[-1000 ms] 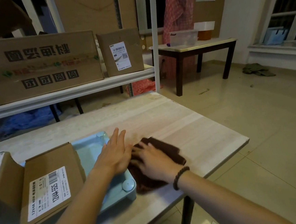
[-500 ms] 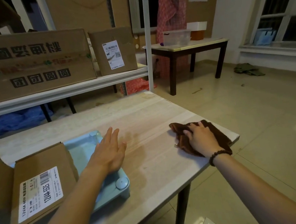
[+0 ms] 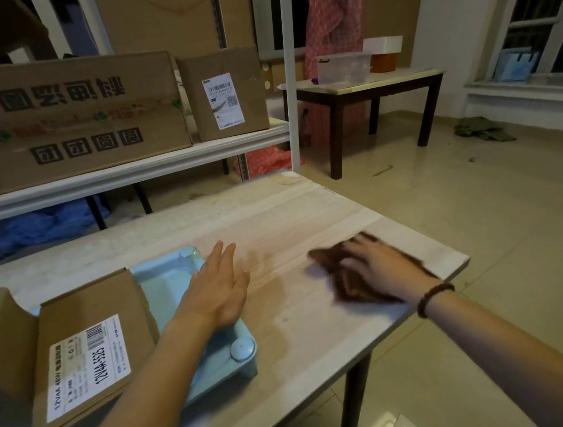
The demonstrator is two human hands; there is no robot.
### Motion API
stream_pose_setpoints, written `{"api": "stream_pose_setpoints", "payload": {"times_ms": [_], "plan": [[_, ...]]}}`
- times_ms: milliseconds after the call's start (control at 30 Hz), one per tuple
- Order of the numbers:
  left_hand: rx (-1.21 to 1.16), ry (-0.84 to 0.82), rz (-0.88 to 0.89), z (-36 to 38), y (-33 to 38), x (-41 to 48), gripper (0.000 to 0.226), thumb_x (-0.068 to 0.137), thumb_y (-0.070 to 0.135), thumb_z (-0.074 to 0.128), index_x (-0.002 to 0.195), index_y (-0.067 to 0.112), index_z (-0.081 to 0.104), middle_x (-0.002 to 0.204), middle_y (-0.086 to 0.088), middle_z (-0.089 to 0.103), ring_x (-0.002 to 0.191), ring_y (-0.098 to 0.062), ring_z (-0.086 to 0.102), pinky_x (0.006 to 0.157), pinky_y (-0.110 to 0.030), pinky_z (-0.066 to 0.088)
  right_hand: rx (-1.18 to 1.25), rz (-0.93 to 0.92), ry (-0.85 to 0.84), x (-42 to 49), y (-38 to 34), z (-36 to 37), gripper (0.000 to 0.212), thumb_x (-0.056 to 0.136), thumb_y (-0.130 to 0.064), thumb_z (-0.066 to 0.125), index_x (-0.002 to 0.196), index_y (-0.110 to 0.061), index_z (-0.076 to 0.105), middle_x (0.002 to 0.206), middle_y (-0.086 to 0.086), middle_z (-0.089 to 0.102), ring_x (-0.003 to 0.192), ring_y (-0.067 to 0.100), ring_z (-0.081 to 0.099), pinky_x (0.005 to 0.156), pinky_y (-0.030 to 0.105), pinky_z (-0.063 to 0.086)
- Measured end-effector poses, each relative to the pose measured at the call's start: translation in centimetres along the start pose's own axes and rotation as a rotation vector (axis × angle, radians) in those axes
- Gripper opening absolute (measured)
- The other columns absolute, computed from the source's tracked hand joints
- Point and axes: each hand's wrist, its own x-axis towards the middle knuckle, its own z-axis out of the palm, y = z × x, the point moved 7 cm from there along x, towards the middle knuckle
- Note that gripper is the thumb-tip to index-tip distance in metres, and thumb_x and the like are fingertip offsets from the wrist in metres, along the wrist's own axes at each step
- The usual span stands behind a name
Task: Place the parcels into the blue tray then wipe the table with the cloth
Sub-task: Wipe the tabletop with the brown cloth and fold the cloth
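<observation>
Pressing cloth (image 3: 344,276) under right hand (image 3: 381,267), table's (image 3: 291,219) right.

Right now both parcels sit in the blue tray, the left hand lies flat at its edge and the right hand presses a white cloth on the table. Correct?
One error: the head view shows the cloth is dark brown, not white. The parcels in the blue tray, the flat left hand and the right hand on the cloth are as stated.
</observation>
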Motion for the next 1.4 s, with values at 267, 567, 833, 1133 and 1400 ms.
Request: {"api": "stream_pose_setpoints", "payload": {"times_ms": [267,567,833,1133,1400], "plan": [[-0.008,-0.009,0.001,-0.2,0.3,-0.1,0.059,0.107,0.041,0.020,0.159,0.022,0.002,0.168,0.001,-0.009,0.154,-0.018,0.000,0.124,-0.045,0.007,-0.019,-0.222,-0.125,2.0,-10.0,5.2,0.035,0.106,-0.039,0.043,0.135,-0.026,0.057,0.139,0.005,0.051,0.126,0.032,0.050,0.108,0.045,0.038],[-0.010,-0.017,0.007,-0.2,0.3,-0.3,0.059,0.107,0.042,0.018,0.159,0.023,0.001,0.168,0.002,-0.010,0.154,-0.018,-0.001,0.125,-0.045,0.005,0.007,-0.136,-0.077,6.6,-6.9,3.0,0.038,0.107,-0.037,0.044,0.139,-0.024,0.058,0.140,0.006,0.057,0.129,0.026,0.052,0.111,0.037,0.036],[-0.020,-0.001,0.004,-0.2,0.3,-0.2,0.060,0.106,0.043,0.019,0.159,0.023,-0.001,0.167,0.004,-0.016,0.154,-0.019,-0.001,0.124,-0.046,0.005,-0.022,-0.070,-0.086,8.7,-10.4,5.2,0.037,0.107,-0.035,0.041,0.136,-0.020,0.057,0.139,0.009,0.055,0.132,0.030,0.047,0.113,0.044,0.031],[-0.026,0.008,0.019,0.0,0.1,-0.1,0.061,0.105,0.047,0.016,0.159,0.023,0.000,0.165,0.006,-0.022,0.154,-0.019,0.001,0.124,-0.047,0.007,0.020,-0.013,-0.020,11.0,-6.6,3.7,0.037,0.105,-0.040,0.044,0.134,-0.024,0.061,0.132,0.006,0.060,0.120,0.027,0.057,0.107,0.044,0.043],[-0.019,0.001,0.023,-0.1,0.3,-0.3,0.061,0.105,0.046,0.017,0.159,0.023,-0.002,0.166,0.005,-0.019,0.154,-0.018,-0.002,0.125,-0.046,0.005,-0.057,0.016,-0.050,12.2,-8.7,5.0,0.040,0.107,-0.036,0.039,0.138,-0.018,0.056,0.139,0.013,0.054,0.130,0.034,0.047,0.113,0.047,0.032]]}}
